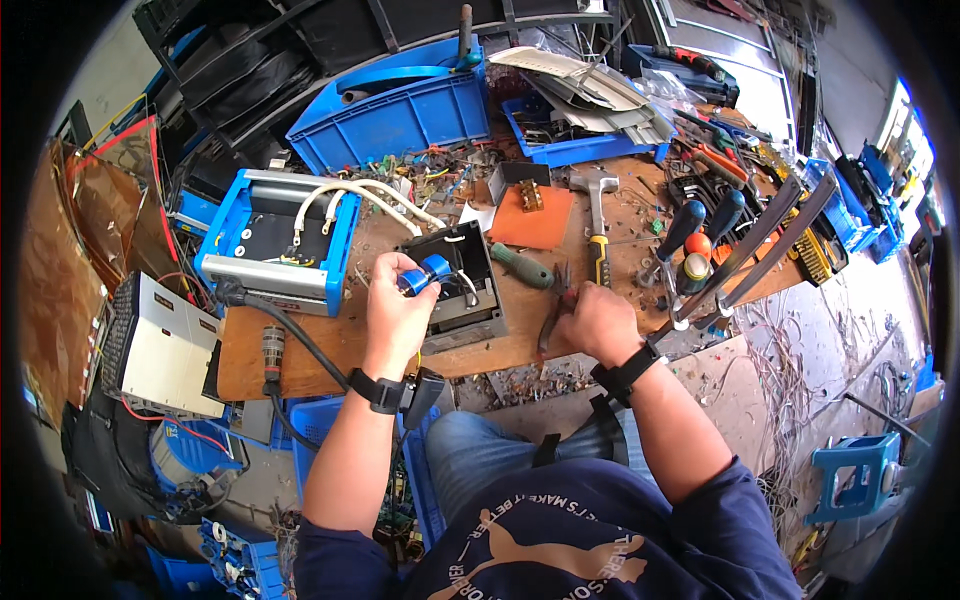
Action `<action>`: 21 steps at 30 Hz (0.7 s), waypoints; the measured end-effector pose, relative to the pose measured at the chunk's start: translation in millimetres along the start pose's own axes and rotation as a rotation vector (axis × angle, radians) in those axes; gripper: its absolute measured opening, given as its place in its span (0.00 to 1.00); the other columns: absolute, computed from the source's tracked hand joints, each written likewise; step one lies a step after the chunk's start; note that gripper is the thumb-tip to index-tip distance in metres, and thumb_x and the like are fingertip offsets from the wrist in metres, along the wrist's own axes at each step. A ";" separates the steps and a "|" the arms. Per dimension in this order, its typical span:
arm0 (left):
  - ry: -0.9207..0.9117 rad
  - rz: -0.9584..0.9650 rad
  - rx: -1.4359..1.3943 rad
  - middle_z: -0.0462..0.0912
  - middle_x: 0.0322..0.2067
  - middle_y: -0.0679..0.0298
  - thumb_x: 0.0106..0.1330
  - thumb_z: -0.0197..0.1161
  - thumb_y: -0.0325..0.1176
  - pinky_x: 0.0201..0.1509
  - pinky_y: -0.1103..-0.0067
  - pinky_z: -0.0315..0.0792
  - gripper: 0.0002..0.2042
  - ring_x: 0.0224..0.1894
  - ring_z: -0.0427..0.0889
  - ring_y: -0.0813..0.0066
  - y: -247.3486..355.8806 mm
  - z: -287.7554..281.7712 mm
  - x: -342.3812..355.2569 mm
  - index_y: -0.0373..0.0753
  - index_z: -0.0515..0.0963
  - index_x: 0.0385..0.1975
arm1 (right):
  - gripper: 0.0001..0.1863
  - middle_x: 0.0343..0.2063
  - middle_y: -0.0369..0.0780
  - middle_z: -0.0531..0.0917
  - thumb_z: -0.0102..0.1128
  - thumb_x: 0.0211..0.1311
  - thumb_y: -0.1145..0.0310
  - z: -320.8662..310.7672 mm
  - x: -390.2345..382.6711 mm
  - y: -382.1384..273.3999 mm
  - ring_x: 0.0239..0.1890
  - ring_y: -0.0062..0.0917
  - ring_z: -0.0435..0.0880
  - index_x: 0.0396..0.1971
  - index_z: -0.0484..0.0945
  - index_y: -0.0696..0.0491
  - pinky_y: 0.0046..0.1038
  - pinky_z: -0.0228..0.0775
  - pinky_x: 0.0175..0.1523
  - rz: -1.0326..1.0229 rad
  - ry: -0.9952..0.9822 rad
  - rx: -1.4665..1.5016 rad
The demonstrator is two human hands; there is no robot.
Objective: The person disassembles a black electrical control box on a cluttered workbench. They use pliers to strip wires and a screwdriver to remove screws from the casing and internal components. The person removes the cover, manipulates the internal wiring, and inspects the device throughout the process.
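My left hand (398, 305) grips a blue cylindrical component (426, 275) above an open dark grey housing (465, 315) with white wire leads inside. My right hand (596, 320) is closed on pliers (556, 310) with dark jaws and red on the handles, resting on the wooden bench (260, 355). Between my hands lies a green-handled screwdriver (522, 265). A hammer (595, 185) with a yellow and black handle lies beyond my right hand. Left of the housing stands a blue-framed metal case (275, 250) with thick white cables (370, 195).
Blue crates (385, 115) and sheet scraps (590, 90) sit at the back. Upright screwdrivers (685, 225) and long metal tools (760, 250) crowd the right. A thick black cable (290, 320) crosses the left. A white unit (165, 345) stands beside the bench; a blue stool (850, 475) is lower right.
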State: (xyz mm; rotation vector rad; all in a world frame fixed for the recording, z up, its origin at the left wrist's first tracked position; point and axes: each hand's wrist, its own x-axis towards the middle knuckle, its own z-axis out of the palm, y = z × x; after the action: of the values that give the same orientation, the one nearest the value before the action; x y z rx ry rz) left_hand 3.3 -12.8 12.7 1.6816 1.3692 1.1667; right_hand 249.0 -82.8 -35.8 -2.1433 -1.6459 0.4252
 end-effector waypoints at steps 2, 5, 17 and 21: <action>0.032 0.090 0.074 0.76 0.36 0.62 0.52 0.66 0.17 0.43 0.77 0.73 0.19 0.37 0.77 0.74 -5.0 2.0 -8.8 0.36 0.68 0.42 | 0.17 0.34 0.56 0.83 0.58 0.52 0.62 -14.6 -5.7 -0.6 0.42 0.50 0.82 0.36 0.78 0.61 0.44 0.74 0.48 -0.001 -0.069 0.080; 0.058 0.236 0.067 0.74 0.38 0.58 0.51 0.63 0.15 0.50 0.73 0.71 0.24 0.42 0.76 0.65 -8.2 7.8 -24.0 0.37 0.70 0.50 | 0.18 0.35 0.57 0.82 0.56 0.53 0.64 -13.9 -15.1 12.8 0.43 0.52 0.81 0.38 0.77 0.63 0.44 0.72 0.50 0.023 -0.044 0.205; -0.127 0.258 0.616 0.75 0.44 0.47 0.48 0.64 0.22 0.56 0.66 0.72 0.26 0.48 0.77 0.47 6.1 5.3 -16.8 0.31 0.74 0.52 | 0.11 0.25 0.30 0.76 0.61 0.63 0.70 -61.4 -64.2 9.5 0.27 0.14 0.72 0.42 0.76 0.60 0.19 0.64 0.32 -0.019 -0.112 1.202; -0.073 0.280 0.677 0.78 0.39 0.46 0.48 0.62 0.23 0.48 0.61 0.74 0.15 0.42 0.78 0.45 -0.5 -6.7 -21.8 0.32 0.78 0.38 | 0.14 0.23 0.26 0.72 0.60 0.66 0.63 -52.1 -58.8 2.0 0.24 0.11 0.66 0.44 0.78 0.57 0.19 0.58 0.29 0.001 -0.415 1.367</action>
State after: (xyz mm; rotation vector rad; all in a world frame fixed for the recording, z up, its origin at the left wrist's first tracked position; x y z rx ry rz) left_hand -4.2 -34.1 9.8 2.4243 1.6300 0.8071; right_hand 260.1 -146.8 8.4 -1.0180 -0.9289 1.5111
